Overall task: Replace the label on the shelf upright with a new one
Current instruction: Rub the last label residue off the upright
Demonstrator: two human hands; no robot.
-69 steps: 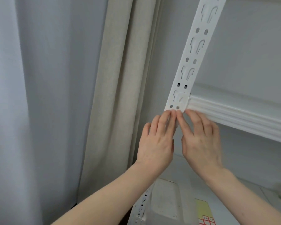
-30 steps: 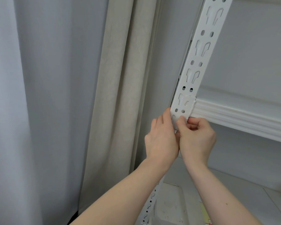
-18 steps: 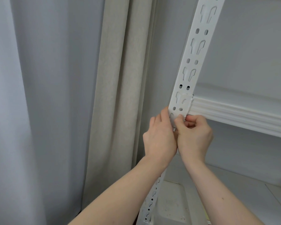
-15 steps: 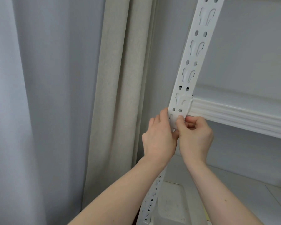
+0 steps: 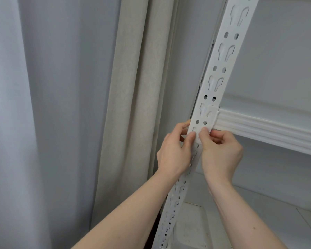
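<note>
Head view: left hand thumb has shifted onto upright.

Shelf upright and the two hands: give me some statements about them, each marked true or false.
1. Both hands are at the shelf upright, just below the shelf beam. True.
2. The right hand hangs open, away from the upright. False: its fingers are curled and its thumb presses the upright's face.
3. The left hand holds the upright's left edge. True.
4. A beige curtain hangs right of the upright. False: it hangs left.
5. The upright is solid, without holes. False: it is full of slots and holes.
</note>
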